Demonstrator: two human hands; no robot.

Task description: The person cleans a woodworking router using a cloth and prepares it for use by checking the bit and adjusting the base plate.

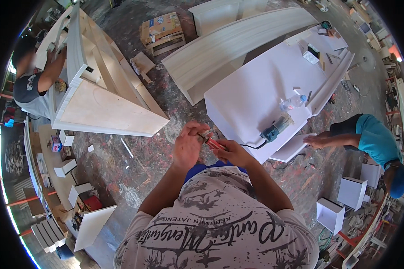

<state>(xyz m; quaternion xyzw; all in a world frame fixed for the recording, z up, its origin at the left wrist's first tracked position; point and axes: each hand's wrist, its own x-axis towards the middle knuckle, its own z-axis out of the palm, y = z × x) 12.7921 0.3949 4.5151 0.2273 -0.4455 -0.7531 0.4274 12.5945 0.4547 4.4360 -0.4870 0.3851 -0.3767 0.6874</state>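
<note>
My right hand (232, 153) is closed round the red handles of what look like pliers (214, 142), held in front of my body. Their dark metal end points up and left, into the fingers of my left hand (188, 144). That hand's fingers are curled at the tool's tip, and whatever small piece they pinch is too small to name. Just to the right, a corded power tool (276, 130) with a teal body lies on a white panelled piece (251, 96). A plastic bottle (293, 102) with a blue cap lies near it.
A curved wooden frame (112, 110) stands at the left, where a person (36, 85) works. Another person in a teal shirt (377, 139) bends over a white board (292, 148) at the right. A cardboard box (161, 28) sits farther off. White boxes (331, 214) stand lower right.
</note>
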